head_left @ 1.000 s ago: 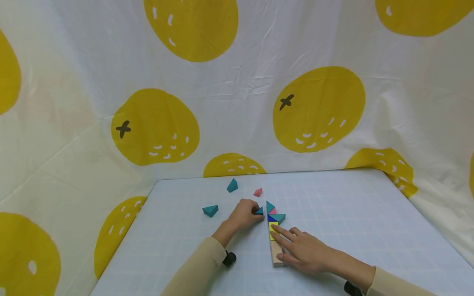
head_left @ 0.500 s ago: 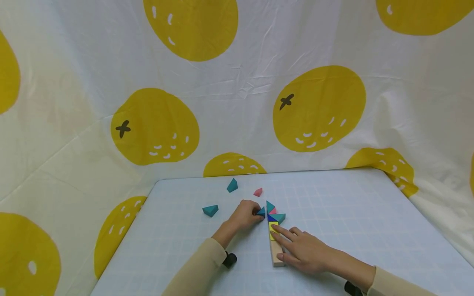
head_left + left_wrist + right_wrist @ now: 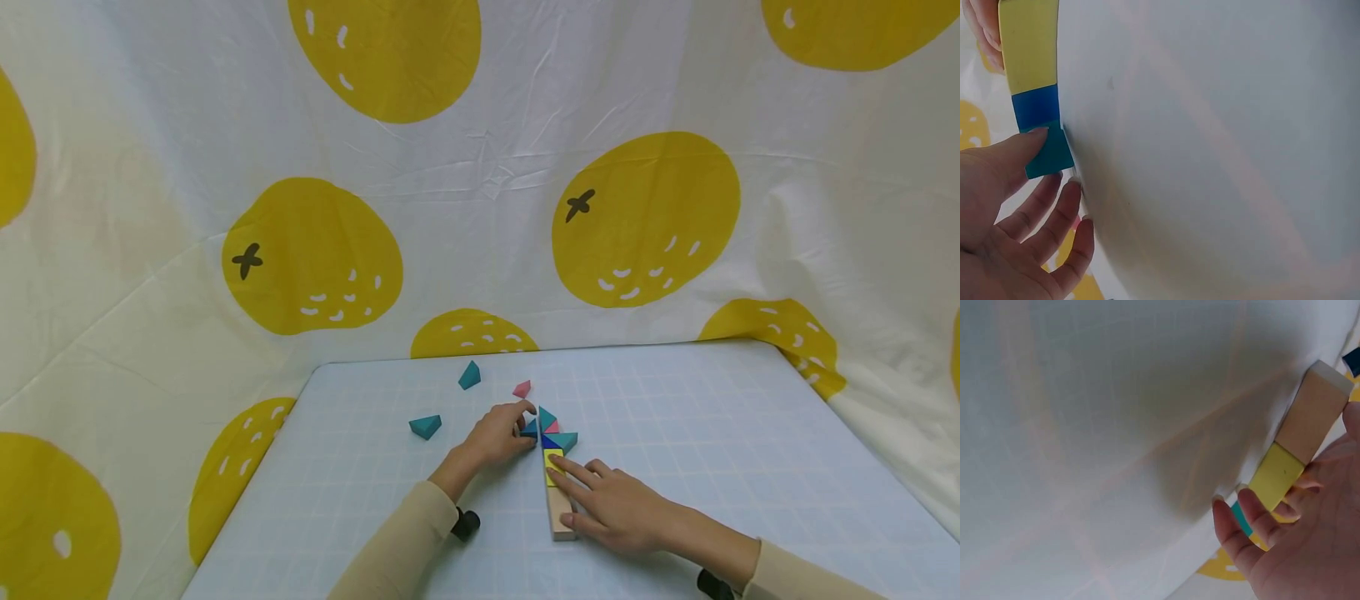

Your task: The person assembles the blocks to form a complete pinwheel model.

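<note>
In the head view my left hand (image 3: 498, 435) is at a dark teal triangular block (image 3: 530, 429) on the left of a small block arrangement. Its thumb touches the teal block (image 3: 1050, 156) in the left wrist view, while the other fingers spread beyond the block's end. My right hand (image 3: 618, 508) lays two extended fingertips on a yellow block (image 3: 553, 468), its thumb against a plain wooden block (image 3: 559, 512). Beyond the yellow block lie a blue triangle (image 3: 550, 442), a teal triangle (image 3: 566, 441), a pink triangle (image 3: 552, 428) and another teal triangle (image 3: 547, 417).
Loose on the table (image 3: 697, 417) are a teal block (image 3: 425, 427) at left, another teal block (image 3: 469, 376) farther back and a pink block (image 3: 522, 389) just beyond my left hand. A patterned curtain (image 3: 480, 225) rises behind the table's far edge.
The left index finger has lifted and spread away from the dark teal block, which moved slightly right toward the arrangement before that. The right hand has stayed where it was.
</note>
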### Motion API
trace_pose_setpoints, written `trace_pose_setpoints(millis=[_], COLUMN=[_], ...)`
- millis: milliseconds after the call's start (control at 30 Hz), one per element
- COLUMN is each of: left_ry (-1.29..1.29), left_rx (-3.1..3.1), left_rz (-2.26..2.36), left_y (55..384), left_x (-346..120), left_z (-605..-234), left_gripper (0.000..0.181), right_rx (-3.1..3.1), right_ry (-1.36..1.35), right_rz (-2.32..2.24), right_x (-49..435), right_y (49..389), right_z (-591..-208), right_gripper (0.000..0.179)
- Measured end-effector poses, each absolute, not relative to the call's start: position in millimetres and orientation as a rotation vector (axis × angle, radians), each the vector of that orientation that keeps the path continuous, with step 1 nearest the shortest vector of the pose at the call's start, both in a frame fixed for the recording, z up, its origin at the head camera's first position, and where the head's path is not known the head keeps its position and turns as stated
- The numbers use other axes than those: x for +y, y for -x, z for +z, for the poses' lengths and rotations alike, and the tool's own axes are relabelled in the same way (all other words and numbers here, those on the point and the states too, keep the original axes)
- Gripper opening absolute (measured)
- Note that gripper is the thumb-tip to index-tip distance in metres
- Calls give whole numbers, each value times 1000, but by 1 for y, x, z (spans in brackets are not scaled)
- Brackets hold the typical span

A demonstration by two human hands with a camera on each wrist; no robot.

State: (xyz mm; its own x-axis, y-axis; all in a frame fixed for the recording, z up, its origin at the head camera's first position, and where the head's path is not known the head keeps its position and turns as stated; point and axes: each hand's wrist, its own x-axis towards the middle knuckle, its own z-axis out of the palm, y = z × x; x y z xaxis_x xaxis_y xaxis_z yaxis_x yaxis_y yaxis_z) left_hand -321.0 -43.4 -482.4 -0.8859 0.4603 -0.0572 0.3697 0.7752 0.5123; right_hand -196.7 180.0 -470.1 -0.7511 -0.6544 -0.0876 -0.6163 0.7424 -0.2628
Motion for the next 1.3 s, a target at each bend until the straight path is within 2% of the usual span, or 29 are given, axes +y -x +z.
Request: trace_pose_setpoints(millis=[200, 367, 633, 1000, 1300], left_ry=[-662, -571, -574, -586, -581], left_rx=[2793, 2832, 2710, 2727, 2759], left_rz=[734, 752, 844, 832, 837], left_y=[321, 319, 317, 320, 319], left_x=[-45, -46, -55, -61, -53], left_z=[-482, -481, -474, -474, -474], left_gripper=[38, 36, 56, 31, 25], right_rx=[2771, 2773, 2772, 2764, 2760], right_ry=[1019, 1018, 1022, 997, 1007], right_rz=[-326, -324, -317, -322, -333], right_x=[180, 180, 181, 181, 180], right_y=[196, 197, 199, 200, 199], right_z=[-470, -470, -474, -473, -471], right_gripper=[70, 71, 70, 72, 71])
